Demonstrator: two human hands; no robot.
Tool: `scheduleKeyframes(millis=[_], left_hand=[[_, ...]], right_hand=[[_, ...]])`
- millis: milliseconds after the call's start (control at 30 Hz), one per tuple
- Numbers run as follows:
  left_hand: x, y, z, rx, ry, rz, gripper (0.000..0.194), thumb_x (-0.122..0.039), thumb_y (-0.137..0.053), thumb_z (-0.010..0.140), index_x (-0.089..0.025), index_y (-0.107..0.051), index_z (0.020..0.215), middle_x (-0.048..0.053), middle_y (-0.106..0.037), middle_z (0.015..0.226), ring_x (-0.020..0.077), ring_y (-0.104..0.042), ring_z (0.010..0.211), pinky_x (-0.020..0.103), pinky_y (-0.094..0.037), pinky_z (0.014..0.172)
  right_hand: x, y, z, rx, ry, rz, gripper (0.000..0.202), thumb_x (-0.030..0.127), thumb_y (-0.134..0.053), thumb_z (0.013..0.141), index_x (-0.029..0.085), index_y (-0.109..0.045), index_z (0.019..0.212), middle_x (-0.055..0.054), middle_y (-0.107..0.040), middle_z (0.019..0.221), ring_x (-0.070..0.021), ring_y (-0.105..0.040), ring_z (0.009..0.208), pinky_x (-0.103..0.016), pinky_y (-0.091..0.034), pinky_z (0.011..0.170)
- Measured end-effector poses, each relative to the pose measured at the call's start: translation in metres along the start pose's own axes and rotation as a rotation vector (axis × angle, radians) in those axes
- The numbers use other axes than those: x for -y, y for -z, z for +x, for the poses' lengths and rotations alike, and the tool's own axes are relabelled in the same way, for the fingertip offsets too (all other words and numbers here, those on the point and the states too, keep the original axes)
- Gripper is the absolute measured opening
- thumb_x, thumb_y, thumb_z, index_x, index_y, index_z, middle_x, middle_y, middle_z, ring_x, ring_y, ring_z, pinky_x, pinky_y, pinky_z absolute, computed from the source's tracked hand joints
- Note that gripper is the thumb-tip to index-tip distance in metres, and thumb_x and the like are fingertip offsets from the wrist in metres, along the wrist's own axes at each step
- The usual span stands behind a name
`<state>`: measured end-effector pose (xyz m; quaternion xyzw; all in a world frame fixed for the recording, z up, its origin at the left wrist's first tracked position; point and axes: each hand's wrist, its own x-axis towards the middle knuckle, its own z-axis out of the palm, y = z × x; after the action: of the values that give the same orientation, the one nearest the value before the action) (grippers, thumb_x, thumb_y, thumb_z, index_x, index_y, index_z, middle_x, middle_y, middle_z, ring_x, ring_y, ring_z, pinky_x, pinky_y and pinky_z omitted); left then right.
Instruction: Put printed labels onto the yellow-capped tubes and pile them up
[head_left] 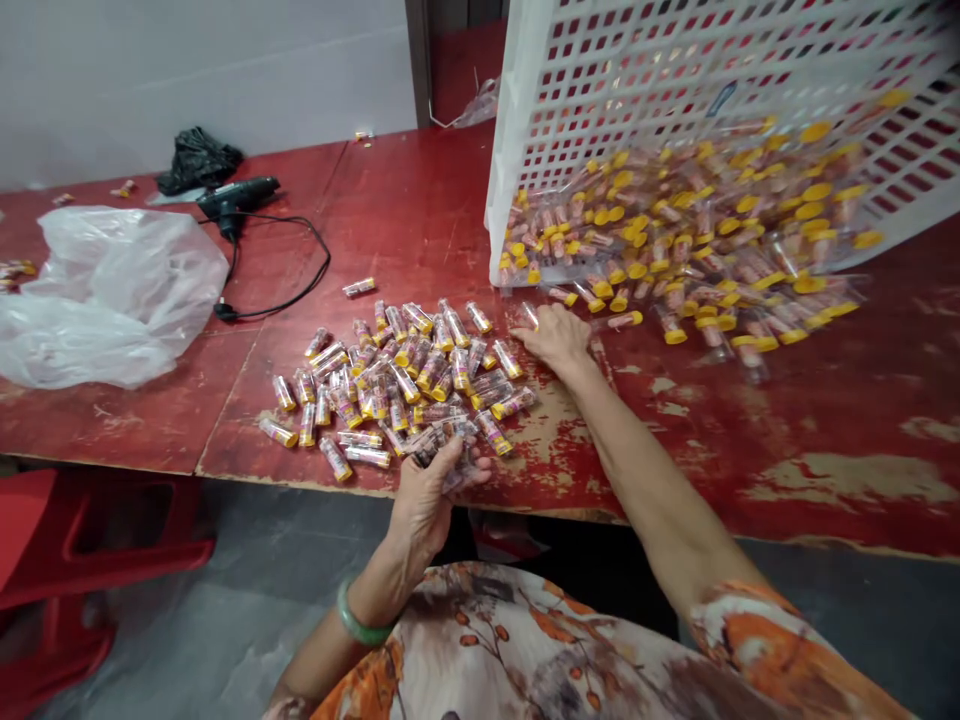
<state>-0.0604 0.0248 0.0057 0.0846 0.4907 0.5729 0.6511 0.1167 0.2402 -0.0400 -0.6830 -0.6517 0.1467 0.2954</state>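
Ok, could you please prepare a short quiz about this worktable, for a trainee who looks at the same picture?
1. Which hand is nearer to the white plastic basket?
2. True or false: the plug of the black heat gun lies on the red table.
3. Fill in the gap: the clear tubes lying in and in front of the basket have ____ caps.

Key
1. The right hand; the left hand, on the arm with the green bangle, is farther away.
2. True.
3. Yellow.
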Motion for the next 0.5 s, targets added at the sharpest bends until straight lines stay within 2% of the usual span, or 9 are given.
scheduleKeyframes(millis=[67, 133, 233, 300, 333, 400, 500], left_hand=[[0.001, -0.002, -0.001, -0.035, -0.012, -0.016, 0.034, -0.025, -0.084, 0.057, -0.013, -0.069, 0.084, 0.004, -0.071, 0.081, 0.0155, -0.067, 0.063, 0.029, -0.058, 0.061], [0.002, -0.002, 0.001, -0.056, -0.015, -0.031, 0.036, -0.023, -0.086, 0.054, -0.014, -0.069, 0.084, 0.003, -0.071, 0.081, 0.0134, -0.065, 0.061, 0.029, -0.057, 0.060], [0.007, -0.002, 0.004, -0.059, -0.043, -0.067, 0.038, -0.022, -0.086, 0.052, -0.013, -0.069, 0.085, 0.004, -0.072, 0.080, 0.0140, -0.065, 0.063, 0.028, -0.057, 0.061], [0.010, -0.004, 0.006, -0.054, -0.060, -0.087, 0.040, -0.021, -0.086, 0.053, -0.013, -0.069, 0.088, 0.006, -0.072, 0.085, 0.0156, -0.067, 0.069, 0.029, -0.057, 0.066], [0.012, -0.006, 0.006, -0.048, -0.062, -0.088, 0.040, -0.021, -0.086, 0.054, -0.013, -0.069, 0.090, 0.006, -0.072, 0.087, 0.0162, -0.067, 0.071, 0.029, -0.056, 0.068], [0.016, -0.009, 0.004, -0.023, -0.058, -0.077, 0.041, -0.020, -0.085, 0.055, -0.013, -0.068, 0.092, 0.006, -0.072, 0.089, 0.0168, -0.067, 0.073, 0.031, -0.056, 0.072], [0.020, -0.013, 0.001, 0.017, -0.040, -0.078, 0.042, -0.019, -0.085, 0.055, -0.013, -0.067, 0.092, 0.006, -0.072, 0.087, 0.0166, -0.067, 0.071, 0.031, -0.055, 0.072]], right_hand=[[0.002, -0.005, 0.008, 0.016, -0.028, 0.100, 0.021, 0.032, -0.062, 0.071, 0.011, -0.057, 0.072, -0.024, -0.062, 0.099, -0.0346, -0.058, 0.097, -0.049, -0.041, 0.085], [0.000, 0.003, -0.007, 0.007, -0.015, 0.192, 0.016, 0.029, -0.056, 0.074, 0.013, -0.054, 0.074, -0.020, -0.064, 0.095, -0.0301, -0.061, 0.091, -0.048, -0.045, 0.082], [0.000, 0.024, -0.066, 0.104, 0.047, 0.504, 0.012, 0.029, -0.048, 0.079, 0.018, -0.047, 0.079, -0.010, -0.065, 0.087, -0.0181, -0.063, 0.068, -0.037, -0.052, 0.066], [0.008, 0.034, -0.117, 0.249, 0.070, 0.975, 0.013, 0.029, -0.053, 0.077, 0.019, -0.045, 0.077, -0.007, -0.065, 0.084, -0.0134, -0.058, 0.054, -0.031, -0.051, 0.052], [0.014, 0.035, -0.142, 0.294, 0.033, 1.090, 0.015, 0.028, -0.057, 0.076, 0.019, -0.046, 0.079, -0.006, -0.065, 0.085, -0.0108, -0.054, 0.049, -0.027, -0.048, 0.045], [0.029, 0.032, -0.181, 0.267, -0.062, 1.175, 0.023, 0.025, -0.067, 0.070, 0.018, -0.048, 0.080, -0.003, -0.064, 0.080, -0.0097, -0.055, 0.050, -0.023, -0.046, 0.044], [0.046, 0.023, -0.206, 0.125, -0.169, 1.147, 0.031, 0.023, -0.075, 0.063, 0.018, -0.050, 0.080, 0.001, -0.062, 0.070, -0.0107, -0.059, 0.055, -0.022, -0.049, 0.049]])
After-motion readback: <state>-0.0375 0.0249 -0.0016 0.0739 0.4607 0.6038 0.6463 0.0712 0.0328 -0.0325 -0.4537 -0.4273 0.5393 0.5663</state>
